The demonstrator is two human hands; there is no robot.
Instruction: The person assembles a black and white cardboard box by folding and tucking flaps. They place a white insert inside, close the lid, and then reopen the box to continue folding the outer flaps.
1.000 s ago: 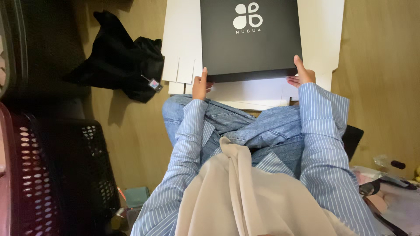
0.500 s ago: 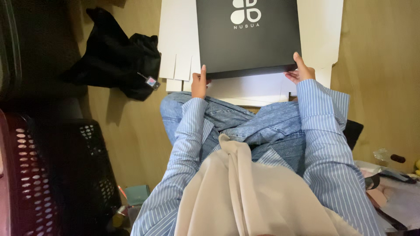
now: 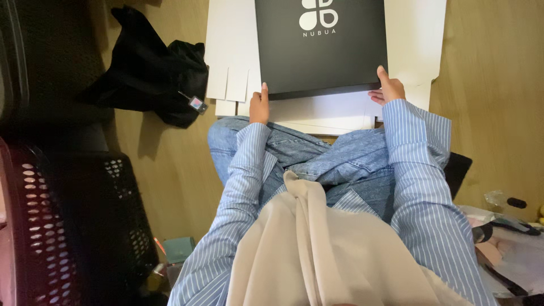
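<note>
A flat black box with a white emblem lies on a white unfolded cardboard sheet on the wooden floor. My left hand grips the box's near left corner, thumb on top. My right hand grips the near right corner the same way. Both arms wear blue striped sleeves, and my crossed legs in blue jeans sit just below the box. The far end of the box is cut off by the top edge of the view.
A black garment with a small tag lies on the floor to the left. A black perforated basket and a red one stand at lower left. Loose small items lie at lower right.
The box and both hands sit slightly higher in view than before; the grip on the two near corners is unchanged.
</note>
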